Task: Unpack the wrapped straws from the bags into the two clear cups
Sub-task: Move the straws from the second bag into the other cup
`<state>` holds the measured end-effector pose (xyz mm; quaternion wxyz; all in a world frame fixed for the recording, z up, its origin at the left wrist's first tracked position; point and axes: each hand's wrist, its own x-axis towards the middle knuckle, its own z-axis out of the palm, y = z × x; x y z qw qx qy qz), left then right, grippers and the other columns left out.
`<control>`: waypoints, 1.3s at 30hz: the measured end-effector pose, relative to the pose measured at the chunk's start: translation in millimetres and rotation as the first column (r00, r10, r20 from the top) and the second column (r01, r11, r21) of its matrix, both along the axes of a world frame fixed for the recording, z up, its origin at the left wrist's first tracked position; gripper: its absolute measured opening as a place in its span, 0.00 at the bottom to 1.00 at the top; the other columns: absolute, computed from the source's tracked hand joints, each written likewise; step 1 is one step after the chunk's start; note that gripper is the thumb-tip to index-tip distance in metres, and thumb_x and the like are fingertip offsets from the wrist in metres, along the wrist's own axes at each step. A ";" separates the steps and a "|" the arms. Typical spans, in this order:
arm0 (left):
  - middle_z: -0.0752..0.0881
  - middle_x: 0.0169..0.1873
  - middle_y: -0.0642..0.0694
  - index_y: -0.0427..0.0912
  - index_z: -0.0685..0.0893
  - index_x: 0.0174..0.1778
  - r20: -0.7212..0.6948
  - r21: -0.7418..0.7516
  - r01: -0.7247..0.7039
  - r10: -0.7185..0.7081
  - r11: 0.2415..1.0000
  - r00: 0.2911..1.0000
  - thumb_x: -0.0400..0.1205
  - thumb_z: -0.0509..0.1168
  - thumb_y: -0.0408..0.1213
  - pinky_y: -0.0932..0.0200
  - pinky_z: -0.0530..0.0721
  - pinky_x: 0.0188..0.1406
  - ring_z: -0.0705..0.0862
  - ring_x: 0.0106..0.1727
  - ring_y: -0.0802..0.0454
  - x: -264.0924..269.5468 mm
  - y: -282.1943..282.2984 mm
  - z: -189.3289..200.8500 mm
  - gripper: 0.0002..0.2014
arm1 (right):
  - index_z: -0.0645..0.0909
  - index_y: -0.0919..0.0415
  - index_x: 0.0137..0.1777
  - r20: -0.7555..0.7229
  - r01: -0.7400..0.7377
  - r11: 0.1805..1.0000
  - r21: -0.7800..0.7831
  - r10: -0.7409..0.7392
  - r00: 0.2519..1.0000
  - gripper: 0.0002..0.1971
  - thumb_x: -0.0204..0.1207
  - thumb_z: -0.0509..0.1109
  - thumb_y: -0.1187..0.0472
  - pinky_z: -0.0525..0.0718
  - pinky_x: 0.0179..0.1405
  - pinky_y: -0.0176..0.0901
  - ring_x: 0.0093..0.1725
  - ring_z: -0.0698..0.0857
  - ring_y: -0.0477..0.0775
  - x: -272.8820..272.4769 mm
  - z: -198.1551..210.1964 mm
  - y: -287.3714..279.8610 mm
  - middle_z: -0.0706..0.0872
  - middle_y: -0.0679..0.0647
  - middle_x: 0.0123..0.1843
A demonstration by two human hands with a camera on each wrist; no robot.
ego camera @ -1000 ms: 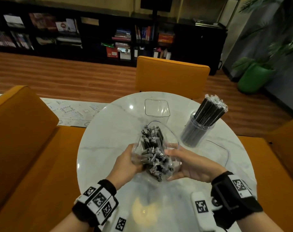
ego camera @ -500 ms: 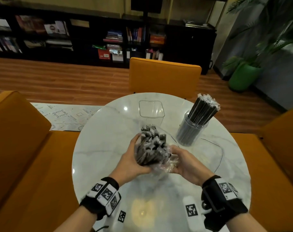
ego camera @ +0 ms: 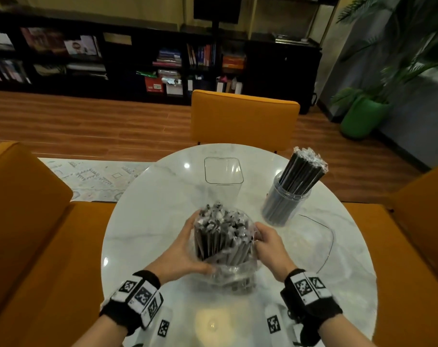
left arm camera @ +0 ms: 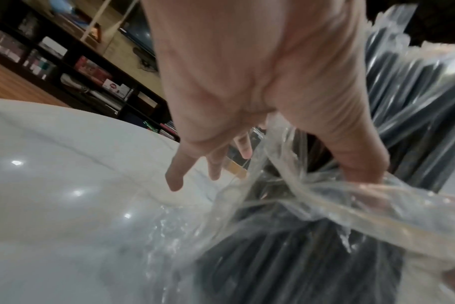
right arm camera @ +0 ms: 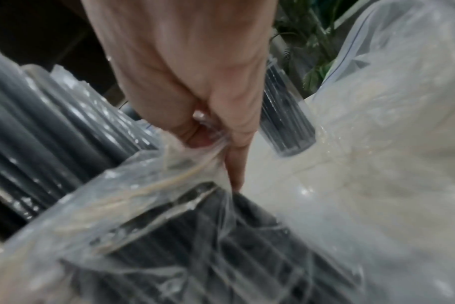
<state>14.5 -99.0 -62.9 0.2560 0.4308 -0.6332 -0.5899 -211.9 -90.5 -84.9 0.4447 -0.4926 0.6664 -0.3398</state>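
A bundle of black wrapped straws (ego camera: 220, 236) stands upright at the table's middle. Its clear plastic bag (ego camera: 234, 274) is bunched round the lower half. My left hand (ego camera: 184, 250) cups the bundle's left side, thumb hooked in the bag's rim (left arm camera: 325, 201), its fingers (left arm camera: 174, 181) spread. My right hand (ego camera: 268, 244) pinches the bag's rim (right arm camera: 169, 185) on the right. An empty square clear cup (ego camera: 224, 176) stands behind. A round clear cup (ego camera: 286, 206) at the right holds more straws (ego camera: 304, 169).
The round marble table (ego camera: 148, 221) has an emptied clear bag (ego camera: 320, 236) lying flat at the right, behind my right hand. Orange chairs (ego camera: 243, 118) ring the table at the far side, left and right. A green plant pot (ego camera: 358, 118) stands on the floor.
The bundle has been stood upright from lying towards me, and both hands have drawn the bag down from its top, so the straw tips now stick out above the plastic.
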 end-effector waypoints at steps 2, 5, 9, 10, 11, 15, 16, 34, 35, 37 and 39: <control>0.69 0.71 0.64 0.71 0.50 0.75 0.028 -0.014 0.028 -0.028 1.000 0.999 0.63 0.83 0.29 0.86 0.75 0.54 0.74 0.66 0.75 -4.0 1.1 -3.5 0.59 | 0.74 0.66 0.37 -0.023 0.061 0.997 -0.052 -0.063 0.998 0.11 0.66 0.56 0.80 0.73 0.33 0.51 0.36 0.77 0.58 5.1 -1.3 -2.9 0.78 0.61 0.33; 0.83 0.59 0.59 0.54 0.67 0.74 -0.003 -0.027 -0.114 0.114 0.993 0.993 0.65 0.81 0.24 0.79 0.82 0.52 0.83 0.55 0.77 -9.7 1.0 0.6 0.45 | 0.79 0.61 0.42 0.057 0.134 0.985 -0.110 -0.129 0.990 0.11 0.76 0.60 0.76 0.86 0.42 0.63 0.40 0.85 0.68 9.1 15.2 -7.8 0.87 0.68 0.42; 0.86 0.50 0.59 0.56 0.76 0.59 -0.043 -0.063 -0.378 0.376 0.924 0.926 0.66 0.81 0.25 0.78 0.84 0.46 0.86 0.48 0.75 -5.8 -3.1 -6.4 0.33 | 0.79 0.55 0.60 -0.015 0.062 0.992 -0.112 -0.064 0.998 0.14 0.80 0.64 0.71 0.84 0.44 0.42 0.51 0.85 0.54 -0.1 39.3 -8.2 0.86 0.59 0.55; 0.85 0.51 0.60 0.56 0.75 0.61 -0.034 -0.068 -0.410 0.408 0.910 0.912 0.66 0.81 0.27 0.75 0.84 0.50 0.85 0.49 0.75 -3.7 -2.7 -9.8 0.33 | 0.77 0.53 0.63 -0.110 0.012 0.989 -0.150 -0.029 0.993 0.16 0.79 0.66 0.70 0.81 0.46 0.35 0.54 0.83 0.51 -1.3 46.3 -4.9 0.84 0.53 0.57; 0.85 0.53 0.60 0.56 0.74 0.63 -0.021 -0.076 -0.430 0.429 0.900 0.903 0.67 0.81 0.28 0.72 0.83 0.54 0.85 0.51 0.74 -2.1 -1.9 -13.2 0.34 | 0.76 0.51 0.65 -0.195 -0.032 0.978 -0.208 -0.009 0.981 0.19 0.77 0.68 0.69 0.79 0.49 0.31 0.57 0.82 0.47 -0.4 53.6 -0.1 0.81 0.49 0.59; 0.85 0.51 0.59 0.65 0.72 0.53 -0.015 -0.144 -0.453 0.456 0.880 0.890 0.69 0.79 0.26 0.81 0.80 0.43 0.85 0.48 0.78 -7.6 4.2 -18.3 0.32 | 0.78 0.54 0.66 -0.079 -0.021 0.873 -0.488 -0.020 0.997 0.27 0.71 0.66 0.79 0.80 0.60 0.28 0.60 0.83 0.42 19.9 81.2 19.2 0.83 0.46 0.61; 0.85 0.49 0.59 0.64 0.72 0.52 -0.023 -0.156 -0.457 0.460 0.876 0.888 0.69 0.79 0.25 0.82 0.80 0.41 0.84 0.46 0.79 -10.3 6.3 -16.8 0.32 | 0.76 0.54 0.68 -0.006 -0.012 0.874 -0.486 0.010 1.000 0.30 0.70 0.65 0.80 0.80 0.61 0.28 0.62 0.82 0.42 24.5 82.8 21.4 0.82 0.47 0.62; 0.86 0.45 0.79 0.64 0.73 0.58 -0.019 -0.105 -0.399 0.399 0.911 0.917 0.62 0.83 0.31 0.76 0.82 0.45 0.84 0.49 0.80 6.3 -3.0 -14.7 0.36 | 0.76 0.59 0.46 -0.080 -0.167 0.914 -0.369 0.147 0.986 0.10 0.69 0.75 0.66 0.76 0.37 0.29 0.38 0.79 0.42 55.8 61.0 1.6 0.83 0.48 0.39; 0.84 0.45 0.81 0.65 0.73 0.58 -0.018 -0.117 -0.399 0.399 0.910 0.917 0.64 0.83 0.30 0.78 0.81 0.45 0.82 0.49 0.83 8.6 -4.5 -13.1 0.36 | 0.76 0.62 0.47 -0.018 -0.132 0.919 -0.371 0.135 0.991 0.09 0.72 0.74 0.68 0.79 0.37 0.30 0.37 0.81 0.43 55.0 66.0 -1.0 0.84 0.49 0.39; 0.85 0.46 0.78 0.64 0.72 0.59 -0.016 -0.131 -0.388 0.389 0.912 0.921 0.65 0.82 0.30 0.80 0.79 0.46 0.80 0.50 0.85 12.6 -6.6 -8.4 0.36 | 0.80 0.62 0.52 0.063 -0.067 0.933 -0.354 0.095 0.994 0.07 0.75 0.72 0.68 0.84 0.42 0.32 0.42 0.85 0.45 51.8 78.5 -6.8 0.87 0.53 0.44; 0.86 0.48 0.69 0.61 0.72 0.63 -0.002 -0.133 -0.381 0.385 0.915 0.923 0.65 0.82 0.31 0.77 0.77 0.50 0.77 0.51 0.88 15.5 -8.6 -5.4 0.37 | 0.84 0.64 0.53 0.086 -0.021 0.949 -0.316 0.050 0.995 0.07 0.77 0.72 0.66 0.88 0.47 0.40 0.46 0.87 0.47 46.7 91.5 -14.7 0.89 0.62 0.49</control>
